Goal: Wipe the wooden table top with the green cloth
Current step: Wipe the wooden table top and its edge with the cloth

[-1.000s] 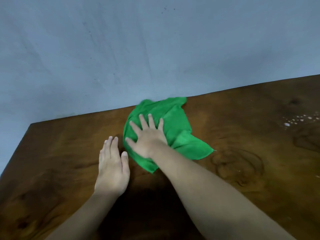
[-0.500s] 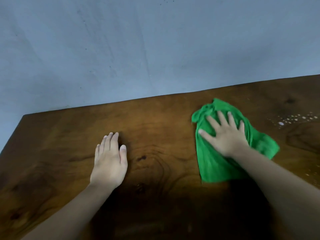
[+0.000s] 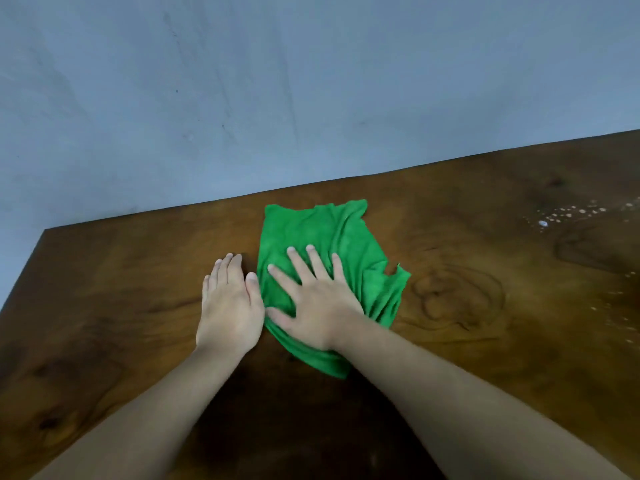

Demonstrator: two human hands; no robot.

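A crumpled green cloth lies on the dark wooden table top, near its far edge and a little left of centre. My right hand presses flat on the cloth's near half with fingers spread, covering part of it. My left hand rests palm down on the bare wood just left of the cloth, fingers together, its thumb touching the cloth's left edge. It holds nothing.
A patch of white specks or droplets sits on the table at the far right. A blue-grey wall rises right behind the table's far edge. The table's left corner is in view.
My right hand has slid the cloth back left from the right side of the table, up against my left hand. My left hand has stayed in place.
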